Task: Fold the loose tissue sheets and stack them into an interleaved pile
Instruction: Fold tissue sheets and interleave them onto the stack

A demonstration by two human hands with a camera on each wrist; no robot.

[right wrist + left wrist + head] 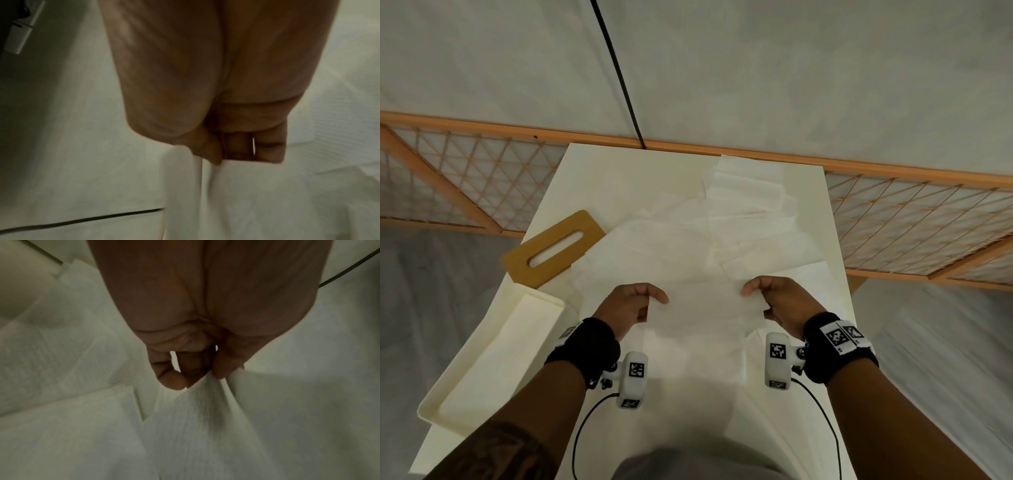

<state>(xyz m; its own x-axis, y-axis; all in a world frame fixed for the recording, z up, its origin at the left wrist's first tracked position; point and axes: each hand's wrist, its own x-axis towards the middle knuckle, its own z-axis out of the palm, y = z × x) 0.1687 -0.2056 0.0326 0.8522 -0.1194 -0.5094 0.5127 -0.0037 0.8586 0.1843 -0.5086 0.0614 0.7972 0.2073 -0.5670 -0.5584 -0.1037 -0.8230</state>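
Observation:
A white tissue sheet [705,318] hangs lifted between both hands above the near half of the table. My left hand [643,299] pinches its left top edge between thumb and fingers; the left wrist view shows that pinch [197,378] with the sheet [205,426] draping below. My right hand [760,296] pinches the right top edge, and the right wrist view shows the thumb and curled fingers [222,155] on the sheet [236,194]. Several more loose tissue sheets [743,212] lie overlapping across the far and middle table.
A wooden tissue-box lid [554,248] with a slot lies at the table's left edge. A white tray [493,356] sits on the near left. A wooden lattice rail [893,219] runs behind the white table [599,178]. A black cable [619,75] hangs at the back.

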